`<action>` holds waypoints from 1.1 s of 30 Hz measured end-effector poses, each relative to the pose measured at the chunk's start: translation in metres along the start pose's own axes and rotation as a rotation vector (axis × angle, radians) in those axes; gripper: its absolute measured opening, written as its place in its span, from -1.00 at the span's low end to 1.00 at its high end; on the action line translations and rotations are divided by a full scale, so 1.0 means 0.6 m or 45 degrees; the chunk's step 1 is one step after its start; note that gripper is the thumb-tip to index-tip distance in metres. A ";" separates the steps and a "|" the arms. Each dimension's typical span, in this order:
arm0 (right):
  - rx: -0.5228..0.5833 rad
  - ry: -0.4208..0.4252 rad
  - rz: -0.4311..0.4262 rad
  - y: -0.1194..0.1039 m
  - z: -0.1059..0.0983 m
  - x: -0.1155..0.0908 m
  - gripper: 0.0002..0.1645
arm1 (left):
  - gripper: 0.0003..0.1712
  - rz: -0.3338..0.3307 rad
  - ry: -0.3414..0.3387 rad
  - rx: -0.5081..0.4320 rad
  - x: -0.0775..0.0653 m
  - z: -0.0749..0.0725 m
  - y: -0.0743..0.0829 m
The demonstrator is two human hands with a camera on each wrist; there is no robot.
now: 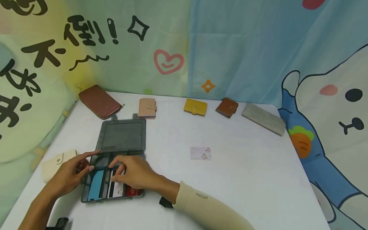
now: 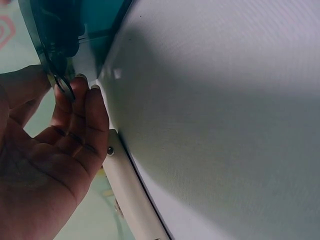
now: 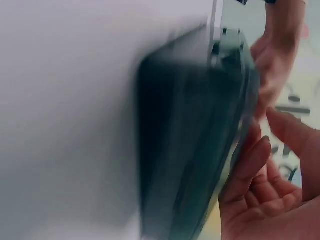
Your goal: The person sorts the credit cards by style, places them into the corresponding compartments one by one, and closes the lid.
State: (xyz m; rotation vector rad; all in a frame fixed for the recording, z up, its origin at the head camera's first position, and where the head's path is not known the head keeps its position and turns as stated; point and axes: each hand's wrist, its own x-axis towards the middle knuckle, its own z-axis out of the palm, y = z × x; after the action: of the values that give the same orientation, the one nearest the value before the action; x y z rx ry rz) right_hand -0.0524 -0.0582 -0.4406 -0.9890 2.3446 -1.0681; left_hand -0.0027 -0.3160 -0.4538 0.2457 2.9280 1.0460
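A dark translucent box lies on the table with its lid folded back, its tray divided into compartments. Blue cards fill the left front compartment, white cards the middle one, and a red card the right one. My left hand grips the box's left side, thumb over the rim; in the left wrist view several fingers bend against its outer wall. Above the middle compartments hovers my right hand. Its thumb and index finger stand apart with nothing between them, the other fingers loosely bent.
A pale printed card lies right of the box. Along the back stand a brown wallet, a beige card holder, a yellow one, a small brown one and a grey pouch. A cream wallet lies behind my left hand.
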 end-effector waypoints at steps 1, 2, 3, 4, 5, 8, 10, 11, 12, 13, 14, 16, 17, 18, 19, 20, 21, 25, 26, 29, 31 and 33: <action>0.031 0.005 -0.004 0.009 -0.010 -0.005 -0.61 | -0.35 0.001 0.000 0.003 0.000 0.000 0.000; 0.057 0.020 -0.004 0.019 -0.021 -0.011 -0.61 | -0.35 -0.001 0.001 0.010 0.000 0.000 0.001; 0.091 0.037 0.006 0.029 -0.033 -0.017 -0.61 | -0.34 -0.002 0.005 0.016 -0.001 0.000 0.001; 0.126 0.056 0.017 0.041 -0.046 -0.023 -0.60 | -0.34 -0.003 0.007 0.023 -0.001 0.000 0.002; 0.152 0.075 0.038 0.053 -0.060 -0.030 -0.59 | -0.34 -0.003 0.008 0.032 -0.001 0.000 0.002; 0.197 0.136 0.126 0.093 -0.104 -0.053 -0.57 | -0.33 0.003 0.009 0.041 -0.002 -0.001 0.003; 0.187 0.169 0.190 0.119 -0.133 -0.072 -0.55 | -0.34 0.010 0.009 0.036 -0.001 -0.001 0.003; 0.169 0.185 0.220 0.132 -0.147 -0.083 -0.53 | -0.34 0.012 0.008 0.035 -0.002 -0.001 0.002; 0.145 0.201 0.252 0.144 -0.160 -0.093 -0.51 | -0.34 0.014 0.008 0.035 -0.002 -0.001 0.002; 0.117 0.215 0.284 0.156 -0.173 -0.104 -0.49 | -0.33 0.010 0.009 0.038 -0.002 0.000 0.002; 0.075 0.228 0.318 0.167 -0.185 -0.115 -0.47 | -0.34 0.007 0.010 0.034 -0.001 0.000 0.001; -0.025 0.250 0.384 0.187 -0.207 -0.135 -0.44 | -0.33 0.008 0.011 0.024 -0.001 0.001 0.000; -0.081 0.254 0.420 0.196 -0.216 -0.145 -0.42 | -0.33 0.008 0.012 0.018 -0.001 0.001 0.000; -0.135 0.258 0.460 0.204 -0.224 -0.154 -0.41 | -0.33 0.007 0.011 0.019 0.000 0.002 -0.001; -0.191 0.260 0.499 0.212 -0.231 -0.162 -0.39 | -0.34 0.007 0.011 0.017 0.000 0.001 -0.001; -0.241 0.259 0.540 0.218 -0.236 -0.169 -0.36 | -0.34 0.007 0.010 0.015 0.000 0.001 -0.001; -0.284 0.253 0.578 0.224 -0.239 -0.175 -0.35 | -0.33 0.006 0.006 0.018 -0.001 0.002 -0.001; -0.392 0.231 0.680 0.241 -0.241 -0.187 -0.31 | -0.32 -0.011 -0.008 0.027 -0.002 0.001 0.000; -0.395 0.229 0.686 0.243 -0.239 -0.187 -0.32 | -0.32 -0.013 -0.007 0.028 -0.002 0.001 0.000; -0.391 0.243 0.683 0.247 -0.233 -0.187 -0.36 | -0.33 -0.015 -0.001 0.023 -0.001 0.000 0.000; -0.373 0.254 0.671 0.247 -0.228 -0.185 -0.40 | -0.34 -0.019 0.002 0.023 -0.001 0.001 0.001; -0.367 0.263 0.646 0.243 -0.223 -0.182 -0.45 | -0.34 -0.024 -0.005 0.021 0.000 0.001 0.001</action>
State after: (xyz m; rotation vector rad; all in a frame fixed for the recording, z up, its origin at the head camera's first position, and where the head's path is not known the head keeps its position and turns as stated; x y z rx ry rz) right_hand -0.1206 0.1564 -0.4620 -0.3327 2.7590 -0.6704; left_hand -0.0024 -0.3153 -0.4540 0.2192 2.9307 1.0188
